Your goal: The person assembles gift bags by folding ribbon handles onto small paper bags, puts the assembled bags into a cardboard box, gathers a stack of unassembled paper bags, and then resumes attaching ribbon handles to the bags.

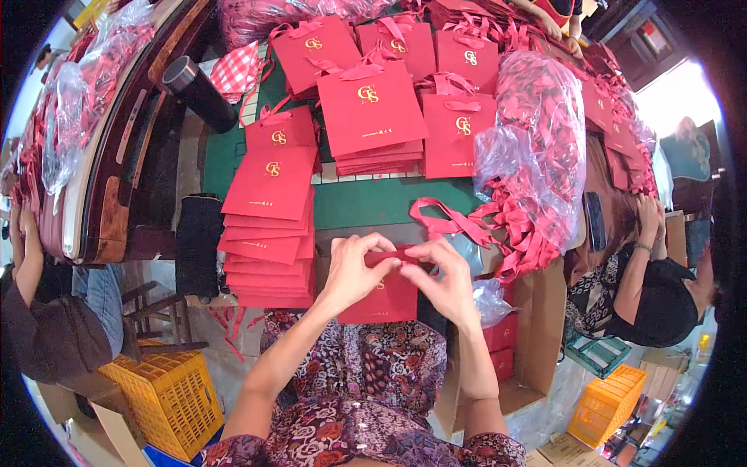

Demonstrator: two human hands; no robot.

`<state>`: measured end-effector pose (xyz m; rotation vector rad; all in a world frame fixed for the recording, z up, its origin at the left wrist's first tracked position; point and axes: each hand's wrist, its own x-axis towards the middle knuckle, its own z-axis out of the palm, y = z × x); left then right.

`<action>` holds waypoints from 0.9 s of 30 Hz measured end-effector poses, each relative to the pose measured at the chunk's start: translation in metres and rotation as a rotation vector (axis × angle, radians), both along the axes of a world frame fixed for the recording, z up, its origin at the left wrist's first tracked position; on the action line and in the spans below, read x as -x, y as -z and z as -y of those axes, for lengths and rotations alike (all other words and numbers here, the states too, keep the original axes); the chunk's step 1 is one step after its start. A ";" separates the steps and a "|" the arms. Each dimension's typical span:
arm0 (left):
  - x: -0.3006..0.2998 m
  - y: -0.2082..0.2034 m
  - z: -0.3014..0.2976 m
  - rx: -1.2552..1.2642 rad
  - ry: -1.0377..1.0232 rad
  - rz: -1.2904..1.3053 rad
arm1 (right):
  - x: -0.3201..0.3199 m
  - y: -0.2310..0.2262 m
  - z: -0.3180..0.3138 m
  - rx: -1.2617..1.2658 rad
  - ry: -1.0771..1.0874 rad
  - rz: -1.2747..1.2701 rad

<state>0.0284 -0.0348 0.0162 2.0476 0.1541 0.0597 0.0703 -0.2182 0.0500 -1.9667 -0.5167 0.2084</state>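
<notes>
the left hand (354,268) and the right hand (447,280) both pinch the top edge of a red paper bag (385,300), fingers curled tight on it. the bag is flat, dark red, with a small gold mark, maybe half hidden by the thumbs. its long side runs left to right, its top edge pointing away from the person. just left of the bag is a stack of red bags (268,233). just right of it is a clear sack of red ribbons (533,156).
</notes>
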 end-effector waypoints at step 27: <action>0.017 -0.026 0.014 -0.214 0.088 0.283 | -0.052 0.039 0.004 -0.127 0.121 -0.041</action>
